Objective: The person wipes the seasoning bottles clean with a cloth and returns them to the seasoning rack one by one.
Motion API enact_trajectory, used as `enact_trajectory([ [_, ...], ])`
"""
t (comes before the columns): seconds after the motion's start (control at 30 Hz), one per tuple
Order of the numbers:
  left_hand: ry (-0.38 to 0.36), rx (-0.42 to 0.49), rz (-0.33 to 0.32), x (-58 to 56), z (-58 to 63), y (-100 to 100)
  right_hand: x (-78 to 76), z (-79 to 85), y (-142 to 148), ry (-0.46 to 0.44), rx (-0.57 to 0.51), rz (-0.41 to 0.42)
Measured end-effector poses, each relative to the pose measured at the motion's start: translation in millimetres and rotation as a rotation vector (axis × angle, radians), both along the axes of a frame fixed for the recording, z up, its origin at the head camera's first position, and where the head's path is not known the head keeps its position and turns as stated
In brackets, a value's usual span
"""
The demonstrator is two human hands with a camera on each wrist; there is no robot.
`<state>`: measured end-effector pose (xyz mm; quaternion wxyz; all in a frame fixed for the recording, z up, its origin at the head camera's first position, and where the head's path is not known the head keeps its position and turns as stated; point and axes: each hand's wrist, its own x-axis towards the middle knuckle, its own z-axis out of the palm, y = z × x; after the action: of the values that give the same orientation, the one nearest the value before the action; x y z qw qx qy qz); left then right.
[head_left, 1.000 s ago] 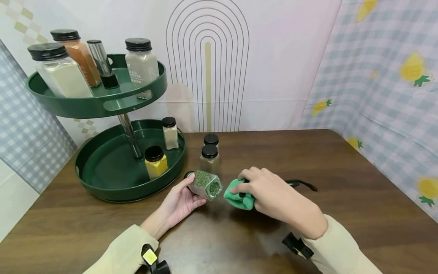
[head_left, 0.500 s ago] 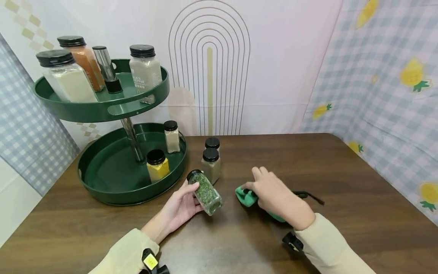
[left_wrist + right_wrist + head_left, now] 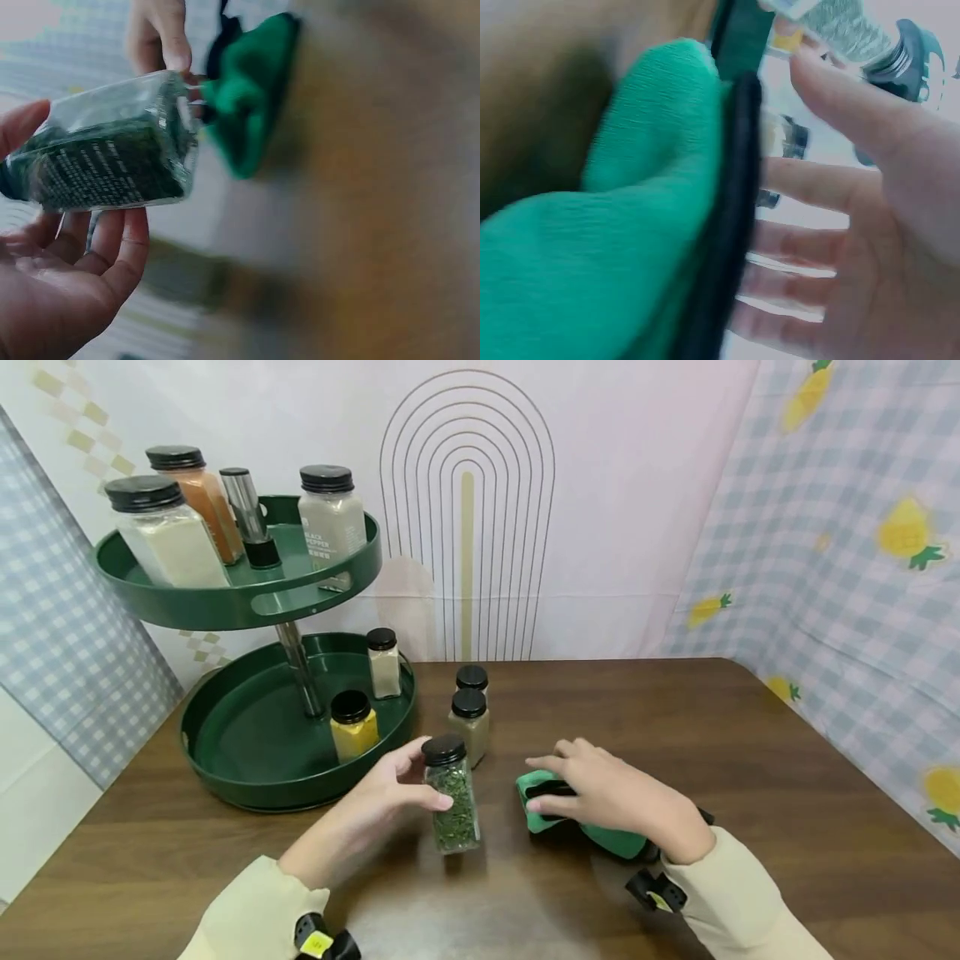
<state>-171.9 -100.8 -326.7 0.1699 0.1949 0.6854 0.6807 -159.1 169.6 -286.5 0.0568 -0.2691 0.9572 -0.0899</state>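
My left hand (image 3: 390, 793) grips a clear glass spice jar (image 3: 455, 814) of dried green herbs, its black lid up and slightly tilted. Pale printing shows on its side in the left wrist view. To the right, my right hand (image 3: 611, 793) is over a fuzzy green cloth (image 3: 615, 841) with black parts. In the right wrist view the fingers (image 3: 802, 240) are nearly straight and spread behind the cloth's black edge (image 3: 739, 202). How the black parts join the cloth is hidden.
Two black-lidded jars (image 3: 470, 727) stand behind the held jar. At left, a two-tier green tray (image 3: 255, 789) carries a yellow jar (image 3: 354, 731) and a small pale jar (image 3: 385, 668) below. Larger jars and a metal cylinder (image 3: 247, 514) stand on top. A patterned cloth backdrop (image 3: 600, 527) encloses the table.
My left hand has turned the herb jar from lying sideways, base toward the right, to nearly upright with its lid up. My right hand's fingers have loosened, and the green cloth has come lower.
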Motion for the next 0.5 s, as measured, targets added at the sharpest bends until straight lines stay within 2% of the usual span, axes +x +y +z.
enact_trajectory([
  [0.13, 0.186, -0.015, 0.007, 2.0, 29.9, -21.5, 0.0, 14.9, -16.1, 0.168, -0.076, 0.061],
  [0.2, 0.273, -0.001, 0.015, 3.3, 44.7, -36.2, 0.4, 22.7, -32.6, 0.212, -0.112, 0.095],
  [0.27, 0.336, 0.008, 0.023, 4.9, 58.2, -51.7, 1.5, 29.4, -52.6, 0.211, -0.142, 0.125],
  [0.33, 0.368, -0.006, 0.047, 6.3, 69.8, -67.5, 2.4, 32.9, -73.4, 0.189, -0.161, 0.158],
  [0.43, 0.392, -0.091, 0.11, 7.2, 81.4, -91.5, 1.8, 30.7, -105.1, 0.149, -0.167, 0.222],
  [0.5, 0.401, -0.148, 0.147, 6.0, 84.1, -106.8, 1.0, 25.6, -124.6, 0.121, -0.153, 0.271],
])
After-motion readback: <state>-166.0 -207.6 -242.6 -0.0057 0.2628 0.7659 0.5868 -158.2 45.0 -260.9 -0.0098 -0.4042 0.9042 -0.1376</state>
